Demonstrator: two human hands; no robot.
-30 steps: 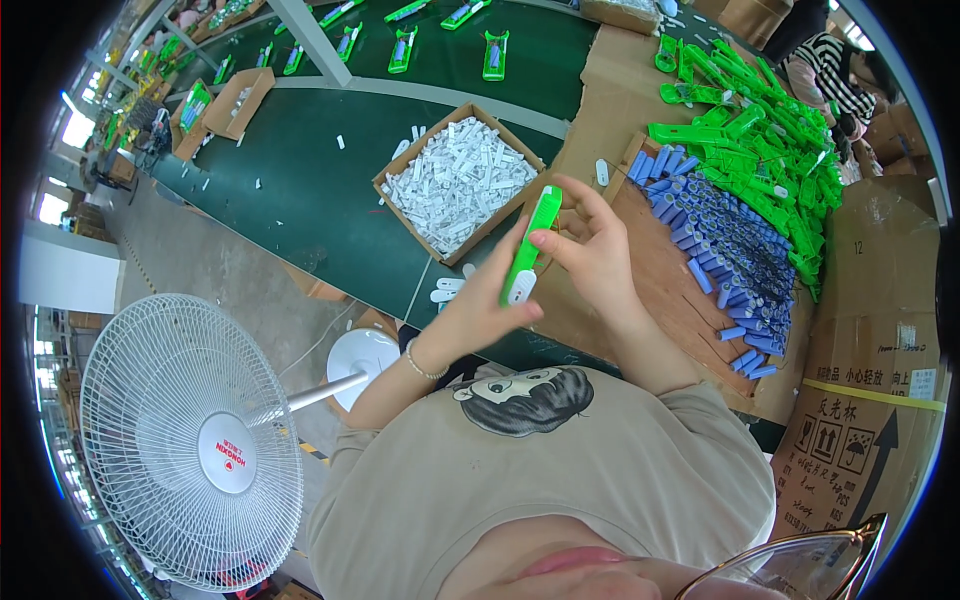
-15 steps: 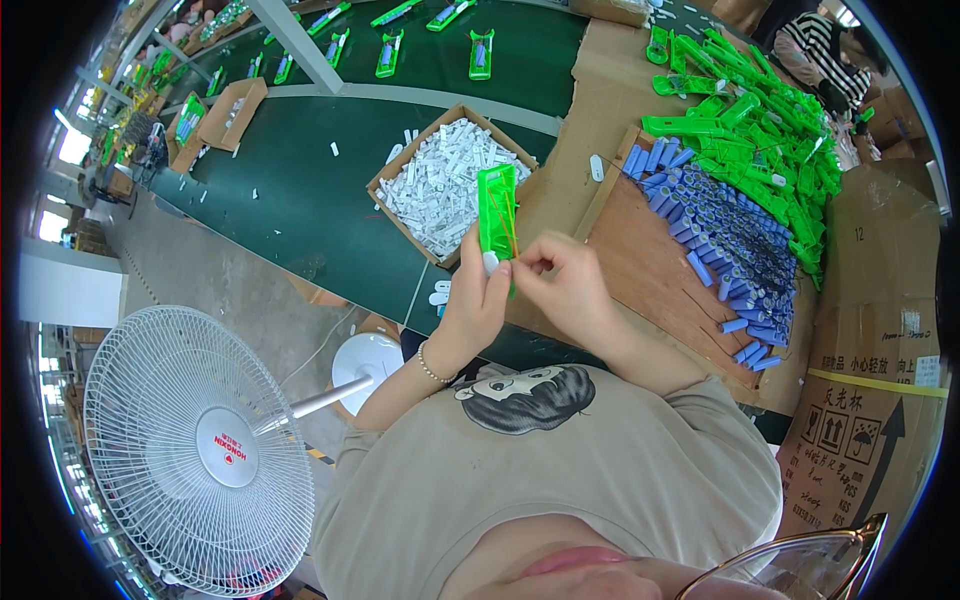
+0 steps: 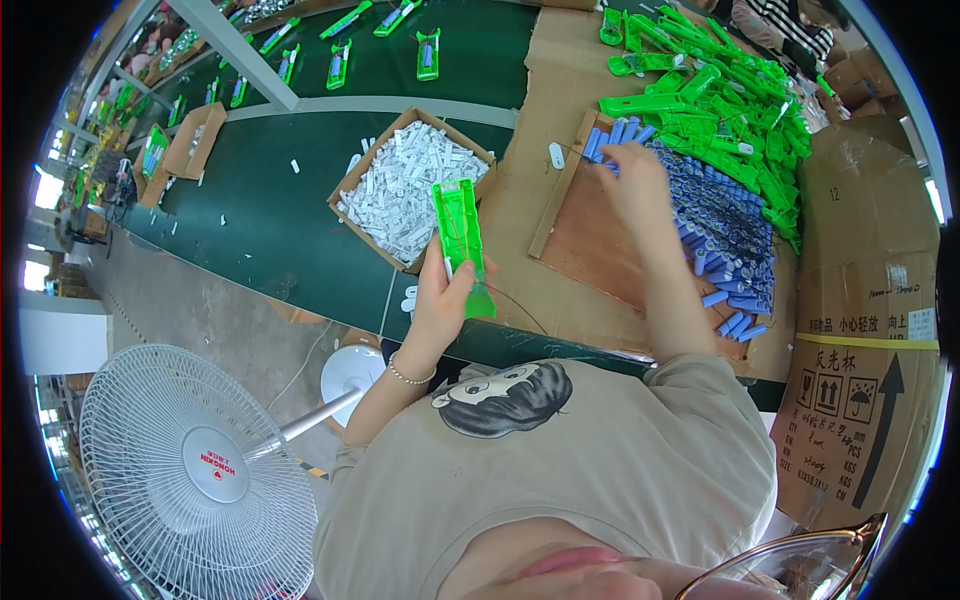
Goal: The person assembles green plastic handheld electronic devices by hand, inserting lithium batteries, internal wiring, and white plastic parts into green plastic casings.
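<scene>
My left hand (image 3: 447,290) is closed around the lower part of a long green plastic housing (image 3: 458,222), a trough-shaped shell held tilted with its open side up. Thin wires lie in the shell, and a dark reddish wire trails from its lower end to the right. My right hand (image 3: 637,185) is over the near-left part of a pile of blue cylindrical battery cells (image 3: 722,215). Its fingers are bent together at the cells beside the wooden tray's upper edge. What they pinch, if anything, is too small to make out.
A cardboard box of small white parts (image 3: 405,185) sits behind my left hand. Green housings (image 3: 710,110) are heaped at the far right, past the wooden tray (image 3: 600,240). Filled green shells (image 3: 428,55) lie on the far green belt. A fan (image 3: 200,470) stands at left, cartons (image 3: 860,330) at right.
My right hand has left the green housing and its wires and moved right and away to the blue cells. The left hand keeps the housing, now slightly lower in view. The view has shifted somewhat.
</scene>
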